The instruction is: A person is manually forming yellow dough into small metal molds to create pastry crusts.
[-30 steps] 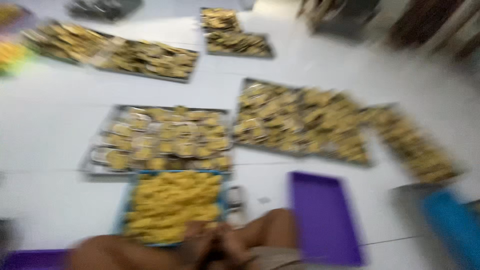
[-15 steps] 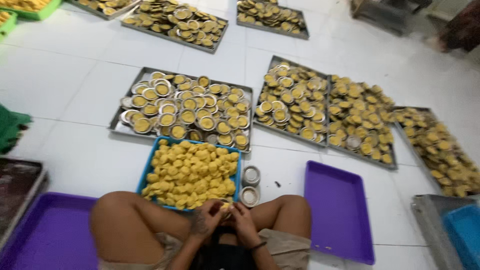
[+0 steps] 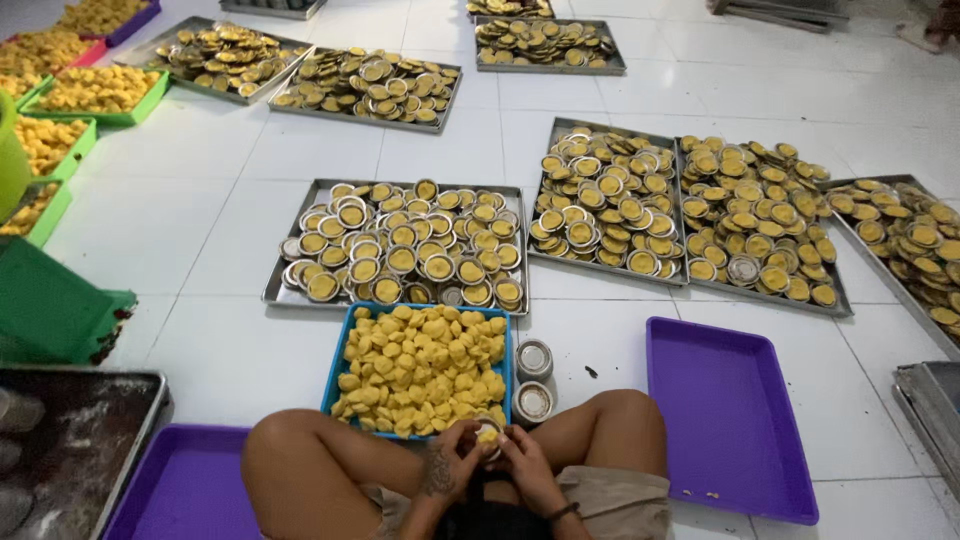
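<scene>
Both your hands are low in the near centre of the view, between your knees. Your left hand [image 3: 450, 465] and right hand [image 3: 525, 470] meet around one small round tin mould [image 3: 487, 433] with yellow dough in it. Fingers of both hands curl snugly about its rim, thumbs on top, so the grip is closed on the mould from both sides.

The mould sits just at the near edge of the blue tray [image 3: 340, 350] heaped with yellow dough pieces [image 3: 420, 365], which lies straight ahead of you, slightly left. Your left hand is the nearer to that heap. Just to the right of the tray stand two short stacks of empty moulds [image 3: 533, 380], closest to your right hand.

Farther out, a metal tray of filled moulds [image 3: 290, 290] lies directly beyond the blue one. An empty purple tray [image 3: 730, 430] sits to your right.
</scene>
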